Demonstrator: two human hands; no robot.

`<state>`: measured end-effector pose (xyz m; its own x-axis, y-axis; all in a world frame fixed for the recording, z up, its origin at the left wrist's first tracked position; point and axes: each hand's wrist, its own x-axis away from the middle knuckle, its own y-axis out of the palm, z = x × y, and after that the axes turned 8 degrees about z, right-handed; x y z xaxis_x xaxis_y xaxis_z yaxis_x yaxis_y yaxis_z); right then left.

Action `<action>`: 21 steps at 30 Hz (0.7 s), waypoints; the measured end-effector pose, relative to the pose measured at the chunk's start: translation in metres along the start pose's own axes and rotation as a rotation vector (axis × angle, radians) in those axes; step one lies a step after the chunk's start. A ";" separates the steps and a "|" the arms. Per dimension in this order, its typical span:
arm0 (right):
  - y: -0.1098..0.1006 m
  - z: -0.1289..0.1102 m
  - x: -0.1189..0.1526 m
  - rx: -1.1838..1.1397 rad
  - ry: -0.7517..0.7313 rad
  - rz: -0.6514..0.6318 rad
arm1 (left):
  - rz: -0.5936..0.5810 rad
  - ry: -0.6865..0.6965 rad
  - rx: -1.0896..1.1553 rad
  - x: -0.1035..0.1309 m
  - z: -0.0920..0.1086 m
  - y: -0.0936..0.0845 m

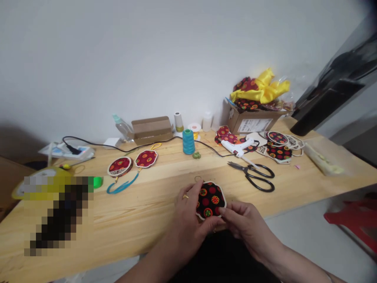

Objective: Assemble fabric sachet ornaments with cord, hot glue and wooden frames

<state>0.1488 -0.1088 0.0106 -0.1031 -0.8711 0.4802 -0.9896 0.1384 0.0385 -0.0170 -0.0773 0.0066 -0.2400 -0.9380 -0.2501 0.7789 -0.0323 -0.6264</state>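
A scallop-edged ornament (211, 199), black cloth with red, orange and green flower rounds inside a pale rim, is held near the table's front edge. My left hand (188, 208) wraps its left side, with the thumb along the bottom. From the right, my right hand (247, 224) pinches the lower right rim between thumb and fingers. A thin cord loop (198, 179) sticks out above my left fingers. What lies behind the ornament is hidden. Black-handled scissors (252, 175) rest to the right, beyond my right hand.
A white glue gun (238, 147) lies near fabric pieces (279, 151) and a cardboard box (250, 121) with yellow cloth. A teal thread cone (188, 142) stands mid-table. Two finished-looking ornaments (146, 158) with a blue tassel (123, 187) lie left. A black cable (138, 148) crosses behind.
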 end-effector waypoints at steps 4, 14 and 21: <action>0.005 -0.023 -0.028 -0.027 -0.127 -0.015 | 0.130 -0.037 0.204 -0.041 0.002 -0.014; 0.032 -0.058 -0.091 0.156 -0.388 -0.050 | 0.201 -0.559 1.068 -0.105 -0.019 -0.026; 0.039 -0.046 -0.116 0.223 -0.430 -0.140 | 0.201 -0.706 1.277 -0.105 -0.032 -0.012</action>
<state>0.1262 0.0191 -0.0037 0.0466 -0.9959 0.0774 -0.9893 -0.0567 -0.1345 -0.0199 0.0329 0.0168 -0.0343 -0.9216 0.3866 0.8262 0.1915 0.5299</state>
